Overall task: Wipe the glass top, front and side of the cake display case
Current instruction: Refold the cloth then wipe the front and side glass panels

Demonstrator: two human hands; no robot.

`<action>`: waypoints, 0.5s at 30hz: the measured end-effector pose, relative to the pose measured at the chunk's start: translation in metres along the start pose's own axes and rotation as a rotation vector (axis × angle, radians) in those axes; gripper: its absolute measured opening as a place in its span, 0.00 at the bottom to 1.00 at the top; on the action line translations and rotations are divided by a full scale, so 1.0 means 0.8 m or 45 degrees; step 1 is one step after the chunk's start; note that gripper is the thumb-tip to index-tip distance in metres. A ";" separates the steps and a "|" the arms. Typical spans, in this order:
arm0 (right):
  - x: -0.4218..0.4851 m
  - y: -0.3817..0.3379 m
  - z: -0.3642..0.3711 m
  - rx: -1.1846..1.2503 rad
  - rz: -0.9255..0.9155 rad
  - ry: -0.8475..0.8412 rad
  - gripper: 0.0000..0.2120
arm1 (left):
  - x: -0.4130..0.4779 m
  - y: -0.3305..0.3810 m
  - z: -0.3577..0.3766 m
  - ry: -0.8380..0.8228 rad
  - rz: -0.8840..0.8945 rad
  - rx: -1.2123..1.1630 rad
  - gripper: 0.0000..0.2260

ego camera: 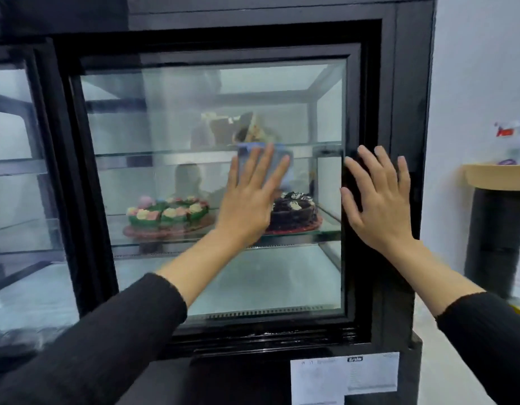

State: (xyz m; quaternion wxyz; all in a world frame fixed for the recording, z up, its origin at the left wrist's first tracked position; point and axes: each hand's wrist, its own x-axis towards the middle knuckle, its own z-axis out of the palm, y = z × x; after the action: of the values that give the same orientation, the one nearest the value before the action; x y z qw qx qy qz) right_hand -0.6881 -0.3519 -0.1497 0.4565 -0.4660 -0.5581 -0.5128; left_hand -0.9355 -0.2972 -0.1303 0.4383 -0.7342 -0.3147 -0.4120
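The black-framed cake display case point(381, 83) fills the view, its glass pane point(180, 118) facing me. My left hand point(250, 200) lies flat against the glass and presses a light blue cloth point(282, 154) onto it, the cloth showing above my fingers. My right hand point(378, 200) rests flat with fingers spread on the black right frame of the pane, holding nothing. Inside, a green cake with pastel flowers point(168, 213) and a chocolate cake point(295, 211) sit on the middle glass shelf. A cut cake point(247, 128) stands on the upper shelf.
A second glass panel point(16, 171) of the case extends to the left. A white label point(343, 375) is stuck low on the case. To the right, a wooden-topped stand point(497, 176) on a black post carries blurred small items against a white wall.
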 end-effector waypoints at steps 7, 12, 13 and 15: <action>-0.012 0.032 0.012 -0.064 -0.031 -0.097 0.32 | -0.017 -0.004 0.012 -0.185 0.964 0.167 0.27; -0.016 0.033 0.012 -0.016 -0.011 -0.082 0.34 | 0.162 -0.031 -0.027 0.022 0.064 0.076 0.25; -0.016 0.033 0.012 -0.010 -0.008 -0.090 0.34 | 0.174 -0.026 -0.030 0.034 -0.072 0.046 0.25; -0.015 0.032 0.012 0.001 0.007 -0.109 0.35 | 0.172 -0.004 -0.024 0.080 -0.174 0.022 0.25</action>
State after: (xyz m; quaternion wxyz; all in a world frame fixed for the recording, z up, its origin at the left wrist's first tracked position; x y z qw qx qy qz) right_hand -0.6616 -0.3423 -0.1583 0.4337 -0.4890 -0.5760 -0.4909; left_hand -0.8806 -0.2990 -0.0025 0.4250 -0.6939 -0.3536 -0.4613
